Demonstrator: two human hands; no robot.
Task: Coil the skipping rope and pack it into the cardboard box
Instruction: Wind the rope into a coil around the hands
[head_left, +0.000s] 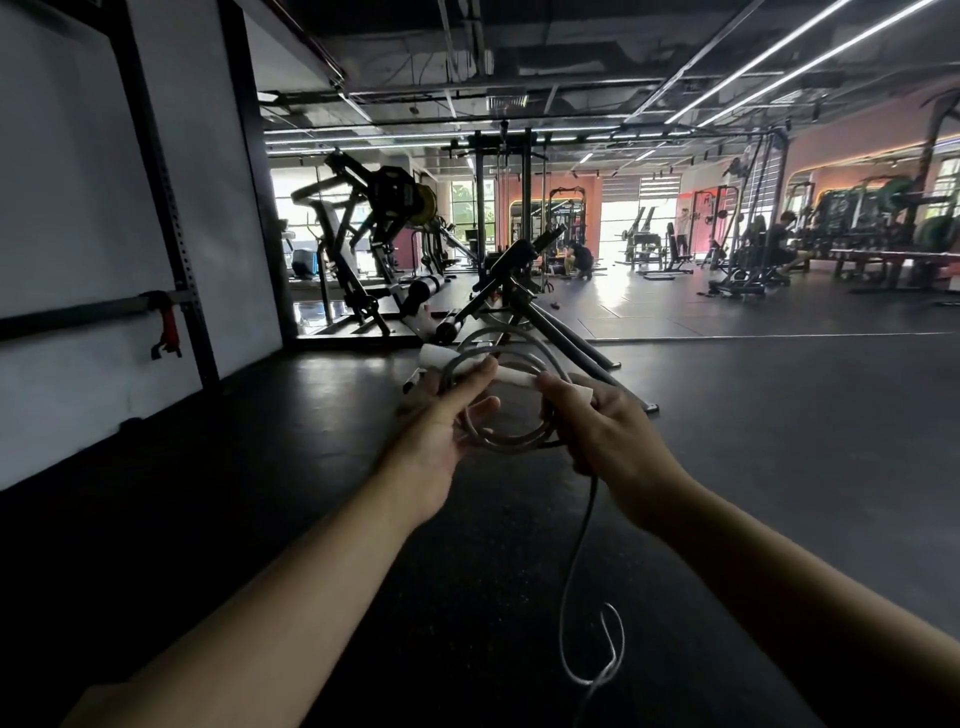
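Observation:
The skipping rope (511, 441) is a grey cord with white handles, wound into several loops between my hands at the middle of the head view. My left hand (441, 431) holds the left side of the coil, index finger stretched along a white handle (511, 375). A second white handle (435, 355) sticks out past its fingers. My right hand (608, 431) grips the coil's right side. From under it a loose length of cord (576, 561) hangs down and curls near the floor. No cardboard box is in view.
Black rubber gym floor (260, 493) spreads below. A black bench frame (524, 306) stands just beyond my hands, weight machines (374, 218) behind it. At the left is a white wall with a black rack upright (161, 197). People stand and crouch far back on the right.

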